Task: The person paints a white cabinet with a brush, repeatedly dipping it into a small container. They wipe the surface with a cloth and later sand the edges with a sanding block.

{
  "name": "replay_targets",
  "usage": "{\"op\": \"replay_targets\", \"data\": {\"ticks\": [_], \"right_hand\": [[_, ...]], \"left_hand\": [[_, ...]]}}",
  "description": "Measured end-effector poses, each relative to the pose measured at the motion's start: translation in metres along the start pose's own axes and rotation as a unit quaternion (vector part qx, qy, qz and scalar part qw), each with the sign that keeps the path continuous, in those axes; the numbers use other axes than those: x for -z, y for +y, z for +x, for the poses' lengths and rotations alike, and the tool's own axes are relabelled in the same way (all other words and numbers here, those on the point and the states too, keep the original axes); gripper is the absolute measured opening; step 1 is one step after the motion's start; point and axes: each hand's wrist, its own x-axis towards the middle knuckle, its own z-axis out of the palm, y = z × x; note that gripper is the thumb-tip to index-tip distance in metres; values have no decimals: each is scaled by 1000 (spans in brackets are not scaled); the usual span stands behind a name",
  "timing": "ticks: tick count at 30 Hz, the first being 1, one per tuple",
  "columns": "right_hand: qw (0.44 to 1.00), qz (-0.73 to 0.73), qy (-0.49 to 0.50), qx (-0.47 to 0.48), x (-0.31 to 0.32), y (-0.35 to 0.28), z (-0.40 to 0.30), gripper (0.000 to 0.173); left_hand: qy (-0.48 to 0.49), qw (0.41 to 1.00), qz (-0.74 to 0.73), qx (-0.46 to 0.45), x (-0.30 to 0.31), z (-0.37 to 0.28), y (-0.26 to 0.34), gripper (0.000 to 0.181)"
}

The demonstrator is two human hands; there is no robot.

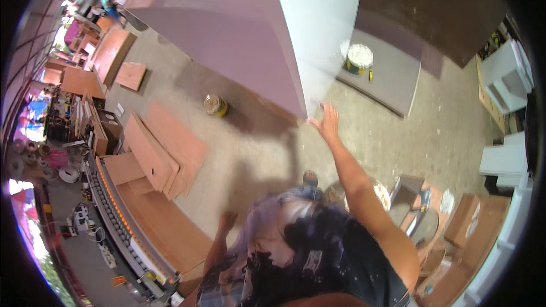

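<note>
A large box-shaped piece (239, 47), perhaps a cabinet, with white and mauve-grey faces, fills the upper middle. My right hand (329, 123) is at its lowest corner, thumb and fingers spread around the edge; whether it grips is unclear. Low beside my body hangs my left hand (229, 219), away from the piece, its fingers curled and seemingly empty. Right of the piece, an open can of white paint (359, 57) stands on a grey panel (384, 76). Another can (215, 105) stands on the floor at the left.
Wooden panels (149, 149) lie on the floor at the left, beside a long machine with a row of rollers (115, 209). White cabinets (503, 76) stand at the right. Wooden parts (477, 230) lie at the lower right. A person (108, 3) is in the far upper left.
</note>
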Motion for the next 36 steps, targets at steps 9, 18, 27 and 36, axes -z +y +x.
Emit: {"op": "replay_targets", "data": {"ticks": [9, 18, 27, 36], "right_hand": [[936, -134, -263, -191, -36, 50, -63, 42], [905, -146, -343, -207, -54, 9, -156, 38], [865, -165, -464, -100, -163, -113, -159, 55], [915, -64, -393, 65, -286, -215, -56, 30]], "left_hand": [[16, 989, -150, 6, 15, 43, -6, 31], [4, 994, -45, -99, -11, 110, -74, 27], [57, 907, -396, 129, 52, 108, -208, 40], [86, 717, -645, 249, 63, 107, -343, 19]]}}
